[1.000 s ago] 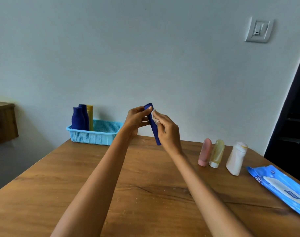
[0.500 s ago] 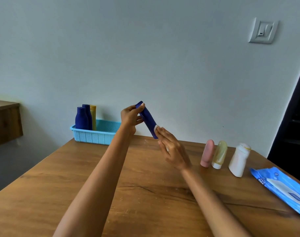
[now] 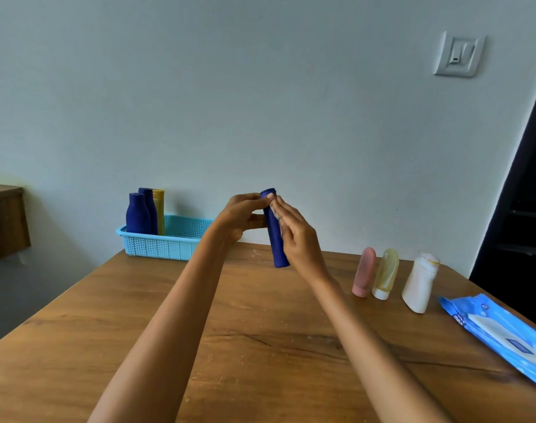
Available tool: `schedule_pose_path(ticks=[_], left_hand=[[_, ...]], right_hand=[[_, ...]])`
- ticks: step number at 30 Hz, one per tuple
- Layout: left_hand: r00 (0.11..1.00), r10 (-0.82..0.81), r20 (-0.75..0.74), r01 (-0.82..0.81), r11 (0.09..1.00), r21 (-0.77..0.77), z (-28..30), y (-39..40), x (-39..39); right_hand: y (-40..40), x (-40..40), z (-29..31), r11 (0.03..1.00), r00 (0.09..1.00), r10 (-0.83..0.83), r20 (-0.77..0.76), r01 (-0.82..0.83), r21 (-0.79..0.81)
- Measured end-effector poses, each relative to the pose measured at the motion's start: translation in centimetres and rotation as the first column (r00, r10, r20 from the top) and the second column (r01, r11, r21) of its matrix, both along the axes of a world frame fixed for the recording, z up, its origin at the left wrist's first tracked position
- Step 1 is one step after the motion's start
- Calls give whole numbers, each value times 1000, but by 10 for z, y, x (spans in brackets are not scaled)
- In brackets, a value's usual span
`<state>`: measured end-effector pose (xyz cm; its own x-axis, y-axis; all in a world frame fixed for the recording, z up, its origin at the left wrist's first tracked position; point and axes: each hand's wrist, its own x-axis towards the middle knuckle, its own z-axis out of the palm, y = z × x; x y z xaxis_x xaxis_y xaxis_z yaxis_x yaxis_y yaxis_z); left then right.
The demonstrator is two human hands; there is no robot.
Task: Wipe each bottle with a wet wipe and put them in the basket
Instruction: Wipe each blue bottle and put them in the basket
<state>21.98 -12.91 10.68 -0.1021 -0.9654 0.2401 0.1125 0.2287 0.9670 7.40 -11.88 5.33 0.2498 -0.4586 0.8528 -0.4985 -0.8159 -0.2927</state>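
Observation:
A slim dark blue bottle (image 3: 275, 236) hangs almost upright above the far middle of the table. My left hand (image 3: 240, 216) pinches its upper end. My right hand (image 3: 297, 236) presses a small white wet wipe (image 3: 275, 210), mostly hidden under the fingers, against the bottle's upper side. The light blue basket (image 3: 163, 244) stands at the table's far left edge with two dark blue bottles (image 3: 138, 213) and a yellow one (image 3: 159, 209) upright in its left end. A pink tube (image 3: 364, 271), a yellowish tube (image 3: 385, 273) and a white bottle (image 3: 420, 282) stand in a row at the right.
A blue pack of wet wipes (image 3: 504, 334) lies at the table's right edge. The wooden table (image 3: 260, 346) meets the wall behind. A wooden cabinet (image 3: 4, 221) stands off to the left, and a dark doorway (image 3: 526, 209) is at the right.
My right hand with the wipe slid down the bottle, then came back up to its top. My left hand tipped the bottle from a slant to nearly upright.

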Motion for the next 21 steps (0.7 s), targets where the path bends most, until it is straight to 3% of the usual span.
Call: schedule_pose_path(ticks=[5,12,17,21], left_hand=[[996,-92,-19,92,995,-25,3,5,2],[967,77,-241,-79,997,0,4,3,2],[939,191,-288,-208,978,-29,5,2,-3],[938,251,-240,-277,958,-81,1,2,-17]], right_hand=[[6,5,7,986,971,80,224,-110,129],[2,1,-12,954,945,69,320,-157,256],[5,2,-11,771,770,-64,635,-366,521],[4,5,-5,630,708,-226,669,-418,654]])
